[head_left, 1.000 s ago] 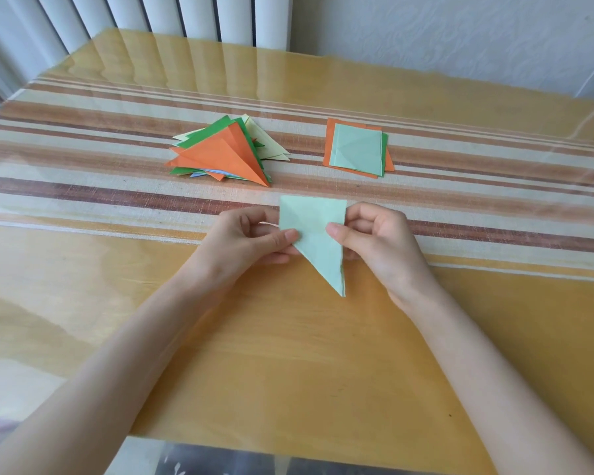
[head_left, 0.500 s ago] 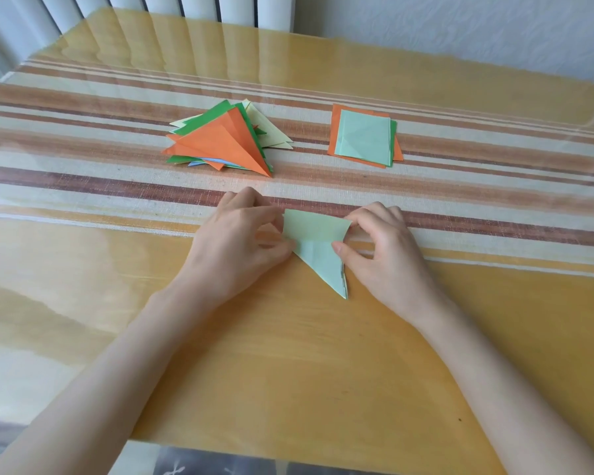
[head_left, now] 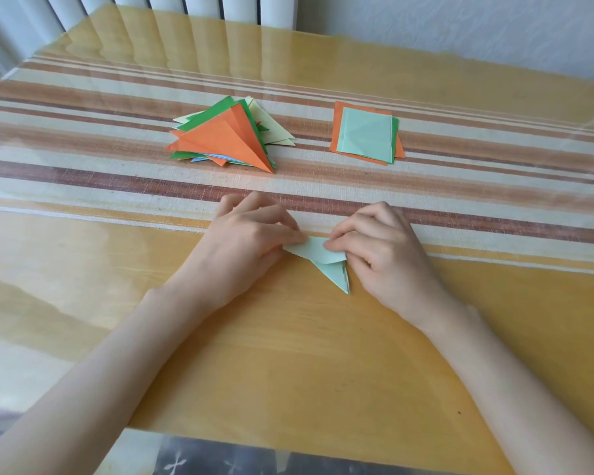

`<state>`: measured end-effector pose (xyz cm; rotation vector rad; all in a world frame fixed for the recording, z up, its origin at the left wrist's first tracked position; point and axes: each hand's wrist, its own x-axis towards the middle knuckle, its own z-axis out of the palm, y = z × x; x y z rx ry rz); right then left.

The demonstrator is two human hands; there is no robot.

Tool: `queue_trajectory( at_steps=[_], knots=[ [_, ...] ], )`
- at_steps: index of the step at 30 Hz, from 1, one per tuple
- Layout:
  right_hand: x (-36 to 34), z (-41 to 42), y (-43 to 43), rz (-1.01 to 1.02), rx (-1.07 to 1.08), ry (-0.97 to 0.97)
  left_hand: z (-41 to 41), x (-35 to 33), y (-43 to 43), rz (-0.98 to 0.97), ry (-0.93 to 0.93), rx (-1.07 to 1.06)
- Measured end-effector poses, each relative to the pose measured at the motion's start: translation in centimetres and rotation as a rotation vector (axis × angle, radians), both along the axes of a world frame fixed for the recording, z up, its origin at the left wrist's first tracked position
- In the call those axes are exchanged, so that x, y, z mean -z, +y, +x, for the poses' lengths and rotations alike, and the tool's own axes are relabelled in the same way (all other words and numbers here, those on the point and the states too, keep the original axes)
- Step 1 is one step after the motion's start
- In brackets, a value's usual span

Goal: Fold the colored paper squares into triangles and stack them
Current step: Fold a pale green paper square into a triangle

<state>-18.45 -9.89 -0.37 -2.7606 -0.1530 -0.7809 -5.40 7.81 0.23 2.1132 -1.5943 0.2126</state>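
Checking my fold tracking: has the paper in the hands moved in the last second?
Yes. The held paper came down toward the person: it overlapped the dark brown stripe before; now it lies wholly on its near side.

My left hand (head_left: 251,241) and right hand (head_left: 381,250) are bare, and both slim forearms (head_left: 124,365) reach the lower edge uncovered.

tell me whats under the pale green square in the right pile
A green sheet edges out at its right and an orange sheet at left; any others are covered.
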Motion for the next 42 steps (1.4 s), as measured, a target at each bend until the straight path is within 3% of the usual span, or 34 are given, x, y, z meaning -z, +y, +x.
queue_trajectory(
  at_steps=[3, 8, 13, 17, 26, 35, 39, 42],
  knots=[
    [0.0, -0.3, 0.1, -0.137, -0.024, 0.0, -0.3, 0.0, 0.1, 0.017, -0.101, 0.0],
    [-0.1, -0.5, 0.2, -0.187, 0.021, -0.026, -1.5, -0.1, 0.9, 0.085, -0.242, -0.053],
    [-0.2, -2.0, 0.9, -0.195, 0.094, -0.007, -3.7, 0.2, 2.5, 0.176, -0.183, -0.126],
    [-0.7, -1.8, 2.5, -0.224, 0.186, 0.135, -4.1, 0.1, 2.1, 0.232, -0.138, -0.181],
    [-0.9, -1.6, 3.5, -0.399, 0.333, 0.181, -4.8, 0.3, 1.2, 0.229, -0.377, -0.333],
    [-0.2, -2.6, 3.8, -0.388, 0.419, 0.115, -6.0, 0.5, 1.2, 0.289, -0.362, -0.473],
    [0.7, -2.7, 3.5, -0.258, 0.409, 0.073, -6.3, 0.8, 1.6, 0.21, -0.218, -0.534],
    [0.0, -2.3, 2.4, 0.084, 0.383, 0.042, -6.2, 0.3, 2.1, 0.043, -0.044, -0.586]
  ],
)
